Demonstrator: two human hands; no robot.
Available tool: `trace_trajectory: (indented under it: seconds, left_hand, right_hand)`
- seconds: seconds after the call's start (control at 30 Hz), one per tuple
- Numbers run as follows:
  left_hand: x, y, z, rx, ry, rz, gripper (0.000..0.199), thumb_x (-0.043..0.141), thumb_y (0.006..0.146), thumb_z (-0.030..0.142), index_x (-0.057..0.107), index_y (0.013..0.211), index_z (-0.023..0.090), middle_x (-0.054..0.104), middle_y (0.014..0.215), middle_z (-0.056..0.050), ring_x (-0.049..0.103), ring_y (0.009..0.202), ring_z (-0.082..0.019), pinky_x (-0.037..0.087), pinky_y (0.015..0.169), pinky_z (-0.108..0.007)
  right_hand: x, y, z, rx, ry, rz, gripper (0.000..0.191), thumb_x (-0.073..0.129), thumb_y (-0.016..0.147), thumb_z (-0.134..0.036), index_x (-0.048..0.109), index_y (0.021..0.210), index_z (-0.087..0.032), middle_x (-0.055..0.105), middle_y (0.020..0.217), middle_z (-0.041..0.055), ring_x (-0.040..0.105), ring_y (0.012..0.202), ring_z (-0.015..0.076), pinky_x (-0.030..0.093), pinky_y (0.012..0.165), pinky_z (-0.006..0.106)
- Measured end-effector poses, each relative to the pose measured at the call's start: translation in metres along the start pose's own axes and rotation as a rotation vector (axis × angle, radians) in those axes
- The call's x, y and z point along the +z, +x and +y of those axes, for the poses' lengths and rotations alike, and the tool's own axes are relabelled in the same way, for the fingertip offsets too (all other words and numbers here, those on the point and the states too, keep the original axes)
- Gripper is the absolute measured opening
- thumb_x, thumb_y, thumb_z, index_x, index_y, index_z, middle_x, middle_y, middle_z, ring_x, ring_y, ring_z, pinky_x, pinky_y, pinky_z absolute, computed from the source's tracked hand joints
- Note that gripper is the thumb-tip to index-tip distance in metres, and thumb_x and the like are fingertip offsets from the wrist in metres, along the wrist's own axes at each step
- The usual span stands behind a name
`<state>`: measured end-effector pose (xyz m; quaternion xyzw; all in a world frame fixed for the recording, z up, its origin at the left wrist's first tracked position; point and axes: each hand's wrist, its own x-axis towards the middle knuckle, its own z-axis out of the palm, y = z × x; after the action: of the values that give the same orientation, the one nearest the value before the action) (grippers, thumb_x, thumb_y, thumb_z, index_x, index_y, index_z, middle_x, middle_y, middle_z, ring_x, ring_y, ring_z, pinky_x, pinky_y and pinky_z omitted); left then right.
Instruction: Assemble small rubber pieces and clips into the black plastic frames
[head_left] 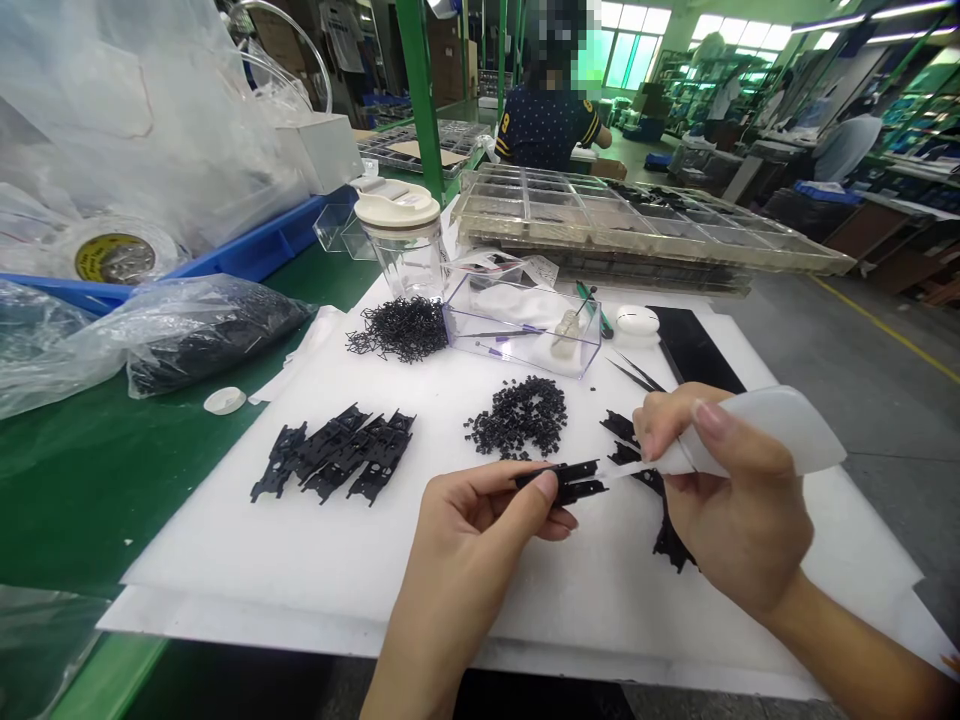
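Observation:
My left hand (487, 540) pinches a black plastic part (581, 480) between thumb and fingers, above the white mat (300, 560). My right hand (735, 500) is wrapped round a translucent white squeeze bottle (787, 430), whose thin nozzle points left and reaches the right end of the black part. Whether the tip touches it I cannot tell. Beyond my left hand lies a pile of tiny black pieces (525, 415). Several flat black parts (337, 455) rest at the left of the mat, and more black parts (671, 535) lie partly behind my right hand.
Farther back are thin black pieces in a heap (405, 330), a clear box (525, 325), a lidded jar (401, 235), tweezers (637, 373) and a black slab (694, 350). Stacked compartment trays (615, 215) stand behind. Plastic bags (210, 330) lie left; a person (547, 120) sits beyond.

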<state>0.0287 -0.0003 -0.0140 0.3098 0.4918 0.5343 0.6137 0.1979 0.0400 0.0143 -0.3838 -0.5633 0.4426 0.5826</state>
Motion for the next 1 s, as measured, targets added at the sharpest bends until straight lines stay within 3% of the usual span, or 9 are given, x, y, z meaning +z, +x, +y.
trace_trajectory:
  seconds: [0.37,0.87,1.0]
  left_hand:
    - [-0.0018,0.0007,-0.0002,-0.004,0.008,-0.009,0.013,0.087,0.079,0.036,0.085,0.084,0.024,0.079,0.065,-0.001,0.075,0.061,-0.012,0.059,0.063,-0.015]
    - [0.0002,-0.0016,0.0015,-0.006,-0.008,0.004,0.012,0.086,0.078,0.033,0.085,0.083,0.021,0.078,0.065,-0.003,0.074,0.060,-0.013,0.058,0.062,-0.016]
    - [-0.0014,-0.0001,0.0003,0.018,-0.029,0.019,0.017,0.086,0.081,0.036,0.085,0.088,0.021,0.079,0.068,-0.003,0.074,0.065,-0.013,0.058,0.067,-0.016]
  right_hand:
    - [0.0000,-0.0045,0.0003,-0.001,-0.028,-0.052,0.036,0.058,0.096,-0.033,0.065,0.063,-0.021,0.052,0.061,-0.0010,0.044,0.059,0.0121,0.032,0.053,0.029]
    - [0.0005,-0.0043,-0.0025,0.023,-0.021,-0.028,0.035,0.059,0.096,-0.034,0.067,0.065,-0.022,0.052,0.062,0.0010,0.042,0.059,0.0148,0.029,0.052,0.032]
    - [-0.0020,0.0028,0.0008,-0.056,0.004,0.044,0.036,0.053,0.099,-0.034,0.068,0.068,-0.024,0.056,0.069,0.0025,0.050,0.068,0.0178,0.039,0.062,0.032]
